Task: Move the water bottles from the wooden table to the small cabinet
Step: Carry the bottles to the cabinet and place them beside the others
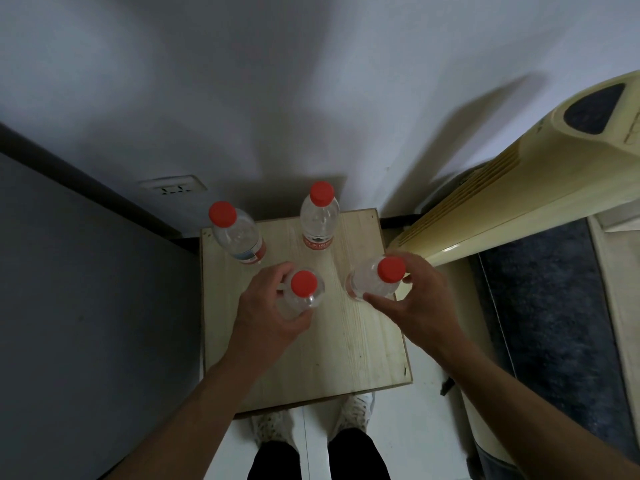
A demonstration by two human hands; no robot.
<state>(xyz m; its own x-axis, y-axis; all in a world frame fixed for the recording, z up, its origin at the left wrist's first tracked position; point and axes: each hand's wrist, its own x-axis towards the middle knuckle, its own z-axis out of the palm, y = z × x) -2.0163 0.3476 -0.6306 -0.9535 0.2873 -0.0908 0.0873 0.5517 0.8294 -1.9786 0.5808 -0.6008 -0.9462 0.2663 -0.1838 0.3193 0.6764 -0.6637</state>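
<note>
Hands (266, 317) round two bottles (304, 292)

cream tower fan (512, 188) at right, wall socket (172, 188) behind, white shoes (356, 408) below.

I see four water bottles of clear, glossy plastic with matt red plastic caps: back-left bottle (239, 237), back-right bottle (319, 216), front-left bottle (303, 296) and front-right bottle (375, 280). The two back ones carry shiny red-and-white wrap labels. They stand on a wooden top (346, 341), pale, with visible grain and a dull, unvarnished look. Beside it, the standing air conditioner (519, 188) looks like yellowed smooth plastic with a slight sheen. The wall (277, 81) is matt white.
</note>
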